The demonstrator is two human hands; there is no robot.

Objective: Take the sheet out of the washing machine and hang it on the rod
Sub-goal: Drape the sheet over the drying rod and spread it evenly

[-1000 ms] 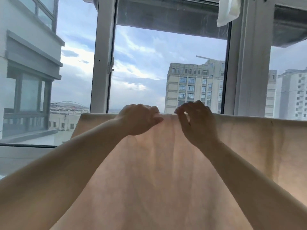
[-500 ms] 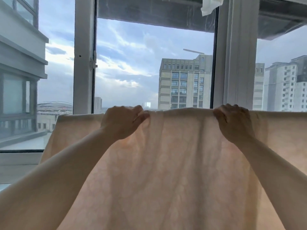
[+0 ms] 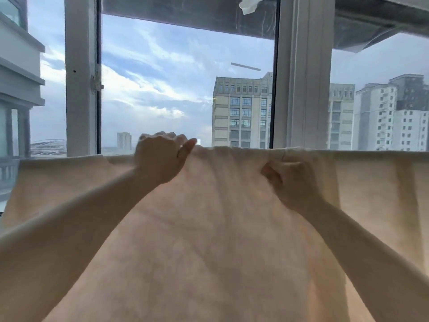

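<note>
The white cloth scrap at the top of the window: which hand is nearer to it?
Right. The right hand grips the beige sheet almost below the white cloth scrap; the left hand is farther left.

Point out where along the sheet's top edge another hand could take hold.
Free stretches: the sheet's top edge from its left corner to the left hand, and from the right hand out to the frame's right side. Crowded: the bunched, wrinkled span between the two hands, where each has a grip on the fabric.
</note>
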